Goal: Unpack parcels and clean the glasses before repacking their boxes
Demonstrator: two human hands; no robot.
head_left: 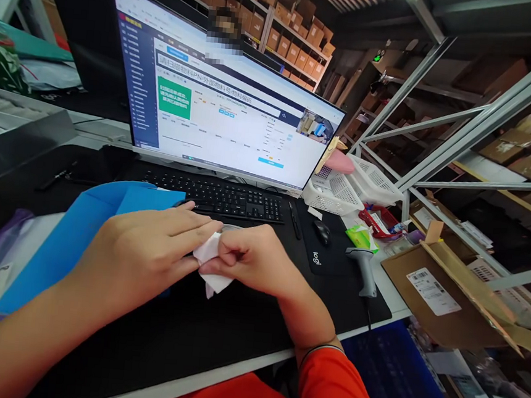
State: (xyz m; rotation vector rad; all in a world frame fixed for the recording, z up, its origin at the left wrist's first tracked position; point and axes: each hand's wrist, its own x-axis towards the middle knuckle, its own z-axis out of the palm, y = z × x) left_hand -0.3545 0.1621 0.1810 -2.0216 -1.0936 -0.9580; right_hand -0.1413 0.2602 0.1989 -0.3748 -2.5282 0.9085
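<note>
As the right hand (258,257) pinches the tissue (216,283) in curled fingers, the left hand (143,244) meets it, apparently for steadiness; whether its straighter fingers grip, I cannot tell.

Left fingers (193,235) extend toward curled right fingers (232,241).

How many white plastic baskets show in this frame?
2: the nearer basket beside the monitor, at its right edge; the farther basket behind it, further right. Others may be hidden.
</note>
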